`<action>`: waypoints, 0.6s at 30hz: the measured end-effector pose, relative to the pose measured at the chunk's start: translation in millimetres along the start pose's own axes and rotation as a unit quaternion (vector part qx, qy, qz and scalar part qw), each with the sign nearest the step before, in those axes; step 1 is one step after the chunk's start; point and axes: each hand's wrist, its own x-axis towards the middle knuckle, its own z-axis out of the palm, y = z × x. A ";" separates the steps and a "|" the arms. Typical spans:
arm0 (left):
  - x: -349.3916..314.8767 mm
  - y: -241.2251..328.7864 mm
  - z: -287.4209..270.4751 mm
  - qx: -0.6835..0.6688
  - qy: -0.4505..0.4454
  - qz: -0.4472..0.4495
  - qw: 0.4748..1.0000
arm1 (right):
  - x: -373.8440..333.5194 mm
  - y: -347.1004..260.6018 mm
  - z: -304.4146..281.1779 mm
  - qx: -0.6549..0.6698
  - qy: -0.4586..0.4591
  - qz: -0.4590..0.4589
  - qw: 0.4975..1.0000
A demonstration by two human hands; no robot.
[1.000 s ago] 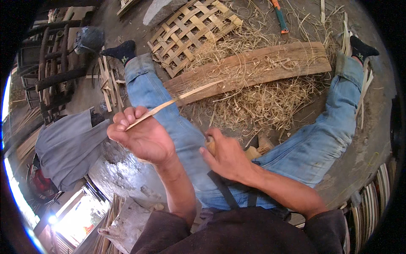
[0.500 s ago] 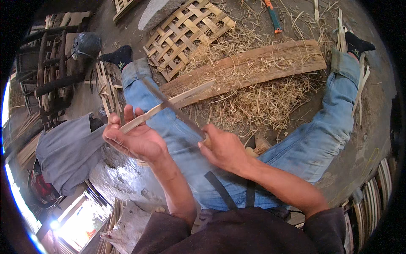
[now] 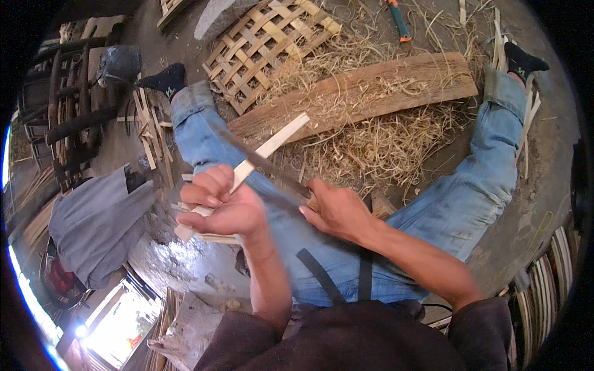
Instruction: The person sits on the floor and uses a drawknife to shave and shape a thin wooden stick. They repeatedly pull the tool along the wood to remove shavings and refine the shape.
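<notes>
My left hand (image 3: 226, 204) is closed around a pale, flat strip of split wood or bamboo (image 3: 281, 136), which slants up and away to the right. The strip's near end pokes out by my thumb. In my right hand (image 3: 340, 210) is the handle of a knife with a long, dark, blurred blade (image 3: 281, 175). That blade crosses the strip just beyond my left fingers; whether it touches cannot be made out. More pale strips (image 3: 221, 238) lie beneath my left wrist, partly hidden.
Between my outstretched legs lies a wooden board (image 3: 371, 89) amid curly shavings (image 3: 396, 154). Beyond it are a woven slat panel (image 3: 266, 52), a stone (image 3: 218, 17) and a tool with an orange and teal handle (image 3: 400, 21). Grey cloth (image 3: 93, 222) hangs at left; bundled strips (image 3: 547, 290) stand at right.
My left fingers, looser around the strip before, have curled tightly over it. That hand has shifted right and nearer, and the strip slants more steeply. My right hand has moved slightly right with the knife.
</notes>
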 end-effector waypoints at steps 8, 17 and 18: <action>-3.2 -6.7 -8.0 -0.009 -0.109 0.020 0.994 | 6.2 16.2 -15.6 0.037 -0.047 0.007 0.998; -15.2 -1.9 -2.5 -0.012 -0.142 0.008 0.990 | 13.6 52.5 -17.5 -0.009 -0.038 0.046 0.998; -12.0 -4.1 2.2 -0.010 -0.150 0.017 0.989 | 20.2 54.5 -24.4 -0.023 -0.046 0.046 0.998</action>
